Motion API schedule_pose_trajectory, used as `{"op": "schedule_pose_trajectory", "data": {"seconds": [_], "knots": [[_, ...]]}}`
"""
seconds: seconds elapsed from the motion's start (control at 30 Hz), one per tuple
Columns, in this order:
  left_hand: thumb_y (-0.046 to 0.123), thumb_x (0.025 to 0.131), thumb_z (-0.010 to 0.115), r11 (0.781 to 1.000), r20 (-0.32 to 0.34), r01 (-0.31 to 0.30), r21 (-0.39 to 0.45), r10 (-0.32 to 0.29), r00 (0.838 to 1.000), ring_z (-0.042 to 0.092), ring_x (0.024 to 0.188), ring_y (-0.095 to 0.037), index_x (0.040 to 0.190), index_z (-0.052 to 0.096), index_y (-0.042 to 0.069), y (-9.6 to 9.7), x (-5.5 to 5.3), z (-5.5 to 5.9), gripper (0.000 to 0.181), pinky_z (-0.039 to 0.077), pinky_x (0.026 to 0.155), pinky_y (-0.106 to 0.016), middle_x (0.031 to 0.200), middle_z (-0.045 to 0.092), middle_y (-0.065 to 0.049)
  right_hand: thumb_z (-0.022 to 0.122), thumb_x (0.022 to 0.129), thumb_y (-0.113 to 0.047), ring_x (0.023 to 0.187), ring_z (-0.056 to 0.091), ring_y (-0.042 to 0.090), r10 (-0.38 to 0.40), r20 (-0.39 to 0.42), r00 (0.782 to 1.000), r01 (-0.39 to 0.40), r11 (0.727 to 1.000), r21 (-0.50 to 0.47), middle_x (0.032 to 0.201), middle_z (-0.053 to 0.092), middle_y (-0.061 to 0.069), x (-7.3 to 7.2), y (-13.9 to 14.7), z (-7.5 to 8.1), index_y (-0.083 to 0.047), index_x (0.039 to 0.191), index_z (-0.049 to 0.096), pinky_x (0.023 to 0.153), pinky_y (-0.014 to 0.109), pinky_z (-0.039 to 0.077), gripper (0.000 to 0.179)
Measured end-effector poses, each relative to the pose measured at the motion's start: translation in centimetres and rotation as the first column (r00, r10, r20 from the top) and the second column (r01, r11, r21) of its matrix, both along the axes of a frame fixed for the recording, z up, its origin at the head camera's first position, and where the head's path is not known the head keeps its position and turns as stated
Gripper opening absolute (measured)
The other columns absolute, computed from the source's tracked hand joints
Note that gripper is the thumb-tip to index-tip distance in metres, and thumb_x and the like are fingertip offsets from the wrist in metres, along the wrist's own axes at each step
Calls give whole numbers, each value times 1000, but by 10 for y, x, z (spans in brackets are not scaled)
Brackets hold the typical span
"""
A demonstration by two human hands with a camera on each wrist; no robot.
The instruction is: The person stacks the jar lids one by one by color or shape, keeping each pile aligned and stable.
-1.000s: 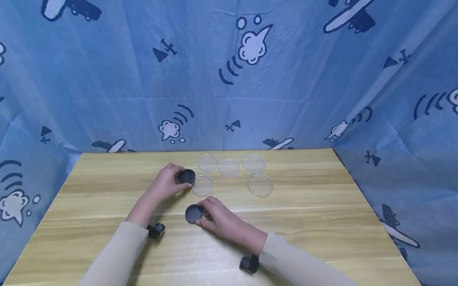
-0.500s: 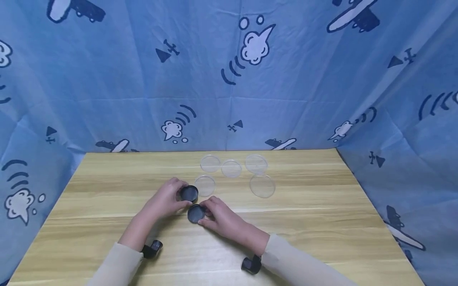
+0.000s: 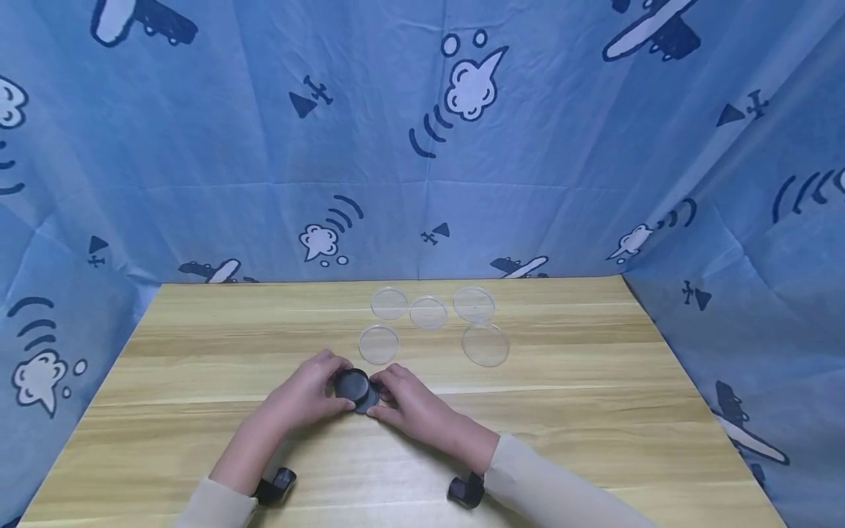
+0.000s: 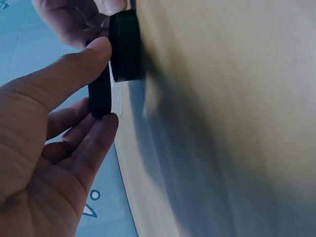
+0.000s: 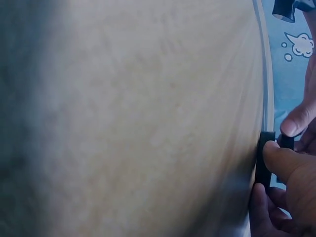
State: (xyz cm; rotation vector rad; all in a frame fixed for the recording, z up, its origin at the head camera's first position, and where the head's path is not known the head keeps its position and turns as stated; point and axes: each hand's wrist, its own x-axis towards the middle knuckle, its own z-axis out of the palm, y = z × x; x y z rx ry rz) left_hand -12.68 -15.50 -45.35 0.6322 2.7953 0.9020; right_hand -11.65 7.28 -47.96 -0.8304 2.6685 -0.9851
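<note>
My left hand (image 3: 300, 392) pinches a shallow, round black cap (image 3: 351, 384) by its rim, thumb on the near side and fingers on the far side. That cap overlaps a second round black cap (image 3: 370, 398) and hides much of it in the head view. The second cap is gripped at its right edge by my right hand (image 3: 416, 407). From the left wrist, the left hand's cap (image 4: 100, 91) stands a little above the other cap (image 4: 127, 47), which is nearer the tabletop. Whether the two caps touch, I cannot tell.
Several clear round discs lie on the wooden table (image 3: 561, 411) beyond the hands, among them a near-left disc (image 3: 379, 344) and a near-right disc (image 3: 485, 345). A blue patterned cloth (image 3: 370, 147) hangs behind the table and at its sides.
My left hand has brought its black cap toward me and slightly right, from beside a clear disc to over the second cap. My right hand has stayed nearly still with its cap.
</note>
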Motion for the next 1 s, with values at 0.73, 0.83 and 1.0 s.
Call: {"op": "schedule_pose_trajectory", "data": {"seconds": [0.73, 0.83, 1.0], "knots": [[23, 76, 93, 997, -5, 83, 0, -83, 997, 63, 97, -12, 119, 70, 5, 8, 4, -5, 52, 56, 87, -32, 108, 69, -3, 76, 97, -25, 114, 61, 16, -6, -11, 1000, 6, 1000, 16, 125, 64, 7, 1, 0, 0, -4, 134, 63, 100, 31, 54, 45], [23, 77, 93, 997, -14, 82, 9, -82, 997, 64, 97, -13, 119, 70, 5, 8, 5, -6, 51, 56, 87, -33, 109, 70, -4, 77, 96, -23, 114, 63, 17, -13, 1, 1000, 13, 1000, -8, 124, 65, 8, 1, 0, 0, -3, 133, 64, 100, 31, 55, 45], [24, 77, 93, 997, -30, 80, 21, -80, 996, 65, 99, -15, 120, 70, 5, 9, 5, -7, 52, 57, 89, -34, 112, 71, -6, 79, 94, -22, 113, 65, 18, -24, 1, 1000, 24, 999, -30, 123, 67, 9, 0, 0, 0, -3, 131, 65, 99, 31, 56, 43]]}}
